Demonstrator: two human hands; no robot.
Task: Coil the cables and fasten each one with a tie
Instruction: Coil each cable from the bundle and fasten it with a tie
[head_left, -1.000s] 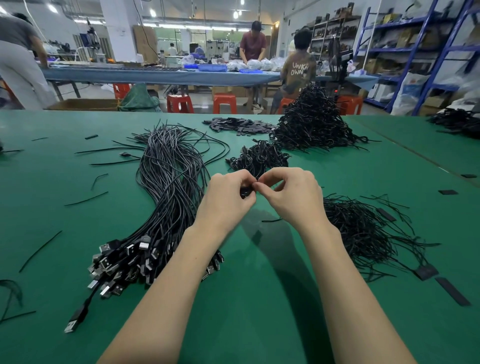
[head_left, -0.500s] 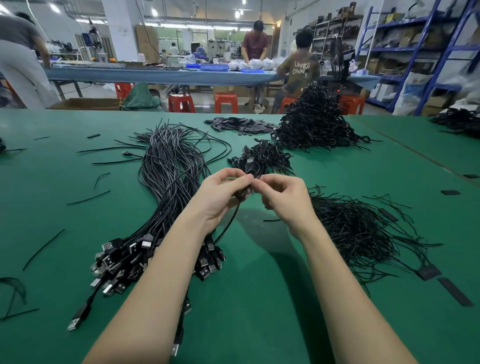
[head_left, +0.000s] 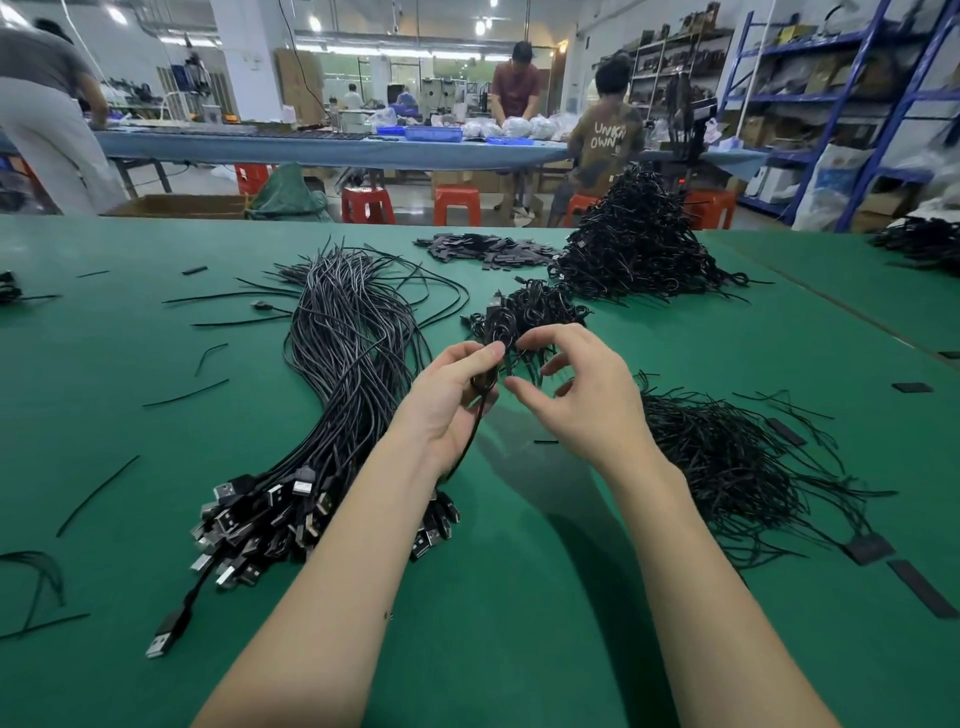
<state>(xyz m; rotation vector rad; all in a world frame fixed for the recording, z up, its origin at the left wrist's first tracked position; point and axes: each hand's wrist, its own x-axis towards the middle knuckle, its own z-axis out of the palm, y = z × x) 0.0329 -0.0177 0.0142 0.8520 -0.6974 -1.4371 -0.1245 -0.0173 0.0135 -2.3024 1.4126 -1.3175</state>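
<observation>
Head view, looking down on a green table (head_left: 519, 623) strewn with black cabling.

Left hand (head_left: 447, 400) raised above the table at centre, palm turned inward, fingers (head_left: 470, 358) curled round a small coil (head_left: 491, 353) of black cable; loose tail (head_left: 470, 441) of that cable hanging from the palm down past the wrist. Right hand (head_left: 576, 395) just beside it, apart from the coil, fingers (head_left: 550, 338) spread and loosely bent, thumb and forefinger parted, holding nothing that can be made out.

Left of the arms, a long bundle (head_left: 348, 374) of uncoiled cables running from far to near, USB plugs (head_left: 270, 519) bunched at the near end, one plug (head_left: 163, 636) lying apart nearer the table edge. Right of the right forearm, a loose heap of thin black ties (head_left: 737, 462). Directly beyond the hands, a small heap of finished coils (head_left: 540, 309); farther back and to the right, a tall pile (head_left: 639, 249) of the same. Beside that pile, to its left, a flat scatter of dark strips (head_left: 483, 252). Stray ties (head_left: 98, 493) lying singly over the left side of the table.

Beyond the table: a second long bench (head_left: 311, 148), red stools (head_left: 457, 202), blue shelving (head_left: 852, 104), and three people (head_left: 605, 140) at work.
</observation>
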